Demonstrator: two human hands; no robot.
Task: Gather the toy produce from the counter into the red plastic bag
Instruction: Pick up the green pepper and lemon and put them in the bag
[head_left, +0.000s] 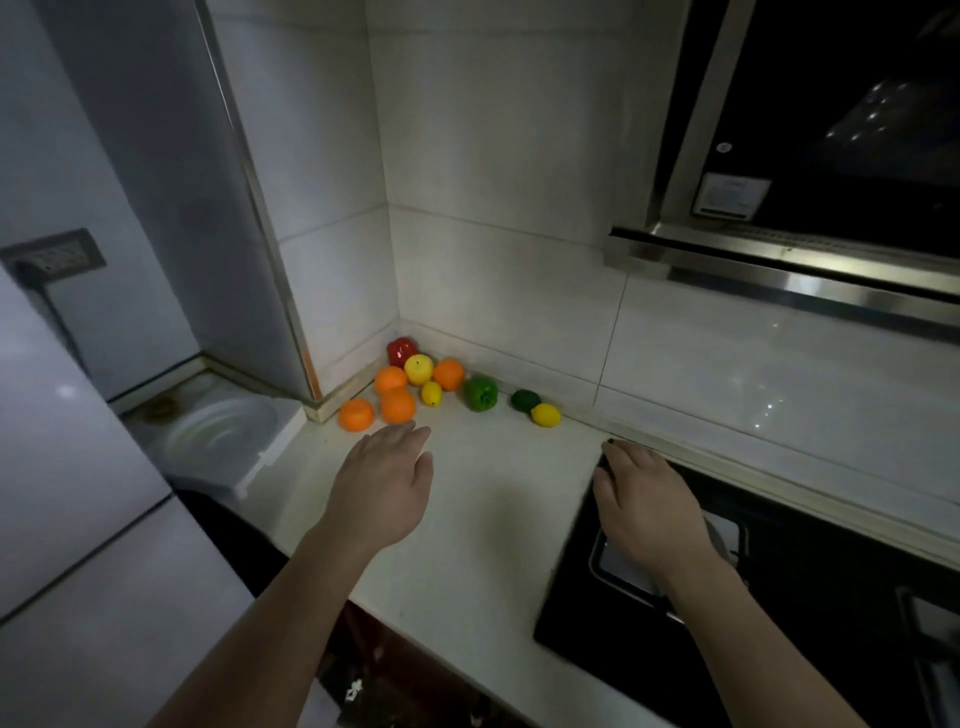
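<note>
Now left hand (382, 483), fingers straight and empty, should cup the nearest round orange plastic toy fruit (398, 406) mid-frame; right hand (644, 506) flat, empty too.

Glossy wall tiles (519, 270) — matt counter (483, 499).

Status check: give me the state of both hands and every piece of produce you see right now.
Left hand: open, empty, above the counter.
Right hand: open, empty, at the cooktop edge.
Oranges: four, on the counter, untouched.
Yellow fruits: three, untouched.
Red pepper: in the corner, untouched.
Green pepper: on the counter, untouched.
Lime: untouched.
Red bag: not in view.
</note>
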